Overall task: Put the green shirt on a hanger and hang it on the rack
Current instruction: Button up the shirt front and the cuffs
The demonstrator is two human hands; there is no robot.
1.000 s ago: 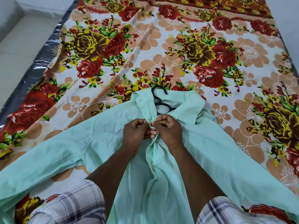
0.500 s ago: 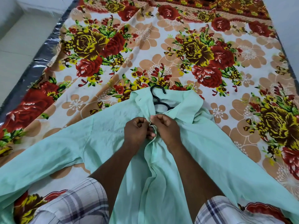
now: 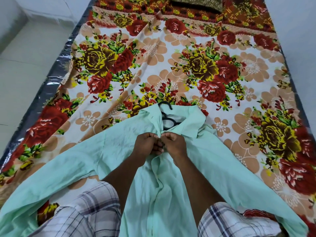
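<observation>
While lying flat at frame centre on floral bedsheet (image 3: 171, 53), green shirt (image 3: 222, 161) already holding hanger (image 3: 166, 117); left hand (image 3: 147, 145), right hand (image 3: 175, 144) pinching placket below collar, seemingly buttoning. Risking fabric slipping from pinch, button missing hole.

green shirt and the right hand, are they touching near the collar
Touching. The head view shows the right hand pinching the front edge of the green shirt just below the collar, with fabric between its fingertips, close against the left hand.
</observation>
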